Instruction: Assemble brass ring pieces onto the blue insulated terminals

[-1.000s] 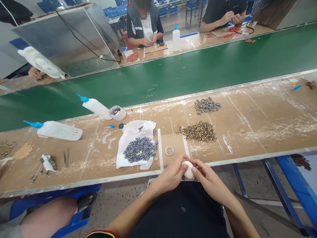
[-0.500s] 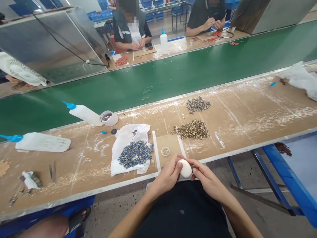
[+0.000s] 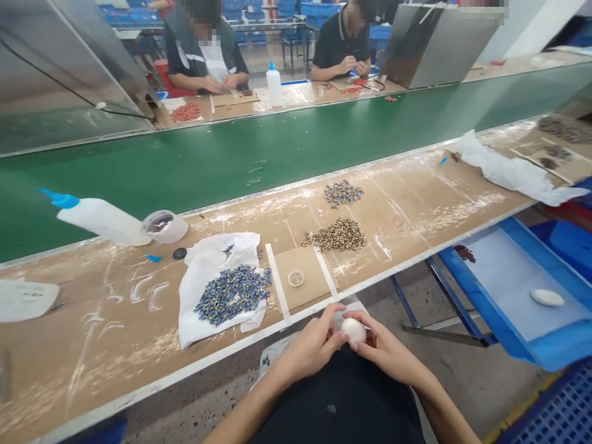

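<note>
Between my hands, just over the front edge of the table, is a smooth white egg-shaped piece (image 3: 354,330). My left hand (image 3: 319,336) grips its left side with thumb and fingers. On its right side, the thumb and fingers of my right hand (image 3: 380,343) are closed round it too. In front of them a small clear cup (image 3: 296,279) stands on a cardboard square (image 3: 303,296) edged with white strips. To the left, small blue-and-gold pieces (image 3: 234,293) are heaped on a white sheet (image 3: 189,324). Brass-coloured pieces (image 3: 340,235) lie right of the cardboard.
A smaller blue heap (image 3: 343,193) lies farther back. Left stand a glue bottle (image 3: 104,219) and tub (image 3: 173,229). Beyond runs a green belt (image 3: 259,154), with two people working across it. At right, a blue tray (image 3: 509,296) holds another white oval piece (image 3: 547,298).
My view has swung right, bringing the blue tray and its white oval piece into sight. Both hands still hold the egg-shaped piece, which is turned a little and lower in view.
</note>
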`<state>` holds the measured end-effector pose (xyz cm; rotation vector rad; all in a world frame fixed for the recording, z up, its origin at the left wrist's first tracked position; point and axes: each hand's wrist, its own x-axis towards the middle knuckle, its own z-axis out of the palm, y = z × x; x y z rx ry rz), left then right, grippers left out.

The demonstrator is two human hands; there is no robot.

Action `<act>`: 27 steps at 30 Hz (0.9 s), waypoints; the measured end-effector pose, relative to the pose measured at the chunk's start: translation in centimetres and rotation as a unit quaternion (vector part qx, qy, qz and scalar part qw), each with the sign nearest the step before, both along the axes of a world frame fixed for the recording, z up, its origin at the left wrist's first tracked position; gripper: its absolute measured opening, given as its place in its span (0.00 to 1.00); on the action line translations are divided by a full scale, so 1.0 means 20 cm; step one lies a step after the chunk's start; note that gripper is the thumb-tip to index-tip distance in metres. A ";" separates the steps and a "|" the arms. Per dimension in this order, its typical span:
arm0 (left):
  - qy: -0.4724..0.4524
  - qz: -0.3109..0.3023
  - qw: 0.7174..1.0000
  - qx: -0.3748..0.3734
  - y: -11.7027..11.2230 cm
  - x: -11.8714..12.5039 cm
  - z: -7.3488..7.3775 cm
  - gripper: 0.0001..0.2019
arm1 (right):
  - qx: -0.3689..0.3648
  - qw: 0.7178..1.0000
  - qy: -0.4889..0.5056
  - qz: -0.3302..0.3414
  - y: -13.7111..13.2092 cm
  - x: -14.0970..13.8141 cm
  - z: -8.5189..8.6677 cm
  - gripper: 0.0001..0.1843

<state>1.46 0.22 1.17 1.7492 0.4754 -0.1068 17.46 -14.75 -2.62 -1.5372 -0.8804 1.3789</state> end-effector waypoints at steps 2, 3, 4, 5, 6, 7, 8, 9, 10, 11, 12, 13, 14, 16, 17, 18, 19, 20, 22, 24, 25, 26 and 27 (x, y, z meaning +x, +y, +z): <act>0.024 -0.041 0.999 0.022 0.00 -0.06 -0.02 0.18 | -0.087 0.988 -0.128 -0.023 -0.18 0.03 -0.13 0.23; 0.035 -0.054 0.997 0.035 0.01 -0.09 -0.03 0.17 | -0.146 0.971 -0.186 -0.032 -0.28 0.04 -0.19 0.21; 0.043 -0.062 0.996 0.045 0.02 -0.12 -0.05 0.16 | -0.181 0.961 -0.204 -0.044 -0.37 0.03 -0.25 0.19; 0.048 -0.065 0.995 0.054 0.03 -0.14 -0.06 0.16 | -0.203 0.955 -0.209 -0.050 -0.45 0.02 -0.30 0.17; 0.052 -0.068 0.994 0.062 0.04 -0.16 -0.08 0.16 | -0.221 0.951 -0.210 -0.051 -0.52 0.01 -0.35 0.15; 0.057 -0.072 0.994 0.067 0.06 -0.18 -0.10 0.16 | -0.234 0.949 -0.207 -0.051 -0.56 -0.02 -0.38 0.14; 0.063 -0.077 0.992 0.073 0.07 -0.20 -0.12 0.16 | -0.241 0.947 -0.205 -0.049 -0.59 -0.04 -0.41 0.14; 0.072 -0.082 0.991 0.081 0.08 -0.21 -0.13 0.16 | -0.245 0.946 -0.206 -0.050 -0.61 -0.06 -0.44 0.15; 0.083 -0.086 0.989 0.090 0.09 -0.23 -0.15 0.16 | -0.245 0.945 -0.210 -0.052 -0.60 -0.08 -0.46 0.17; 0.096 -0.090 0.986 0.099 0.10 -0.25 -0.17 0.17 | -0.242 0.944 -0.217 -0.057 -0.59 -0.09 -0.48 0.19; 0.108 -0.093 0.984 0.106 0.10 -0.27 -0.18 0.17 | -0.238 0.942 -0.226 -0.063 -0.57 -0.09 -0.49 0.21; 0.118 -0.096 0.982 0.111 0.11 -0.30 -0.20 0.17 | -0.234 0.941 -0.236 -0.071 -0.55 -0.09 -0.50 0.23; 0.127 -0.099 0.980 0.113 0.12 -0.32 -0.21 0.17 | -0.231 0.938 -0.244 -0.077 -0.53 -0.09 -0.49 0.23; 0.142 -0.097 0.979 0.108 0.13 -0.38 -0.24 0.17 | -0.231 0.934 -0.259 -0.086 -0.48 -0.09 -0.46 0.23; 0.146 -0.088 0.980 0.101 0.13 -0.40 -0.27 0.17 | -0.230 0.932 -0.266 -0.089 -0.45 -0.11 -0.42 0.22; 0.147 -0.073 0.983 0.085 0.13 -0.42 -0.29 0.18 | -0.224 0.931 -0.273 -0.092 -0.41 -0.13 -0.37 0.22; 0.143 -0.051 0.987 0.055 0.13 -0.43 -0.32 0.20 | -0.212 0.933 -0.277 -0.093 -0.36 -0.17 -0.32 0.22; 0.135 -0.028 0.990 0.007 0.12 -0.43 -0.35 0.23 | -0.190 0.936 -0.281 -0.094 -0.30 -0.21 -0.27 0.23; 0.116 0.030 0.982 -0.149 0.10 -0.43 -0.41 0.30 | -0.124 0.956 -0.256 -0.071 -0.14 -0.32 -0.17 0.28; 0.079 0.090 0.948 -0.296 0.07 -0.42 -0.45 0.35 | -0.061 0.976 -0.209 0.002 0.03 -0.44 -0.10 0.23; 0.054 0.117 0.930 -0.345 0.05 -0.42 -0.46 0.34 | -0.028 0.980 -0.194 0.043 0.11 -0.49 -0.08 0.22; 0.029 0.139 0.915 -0.378 0.04 -0.43 -0.46 0.34 | -0.001 0.979 -0.189 0.080 0.18 -0.53 -0.07 0.24; 0.008 0.154 0.904 -0.399 0.03 -0.43 -0.46 0.32 | 0.013 0.975 -0.193 0.105 0.24 -0.56 -0.07 0.25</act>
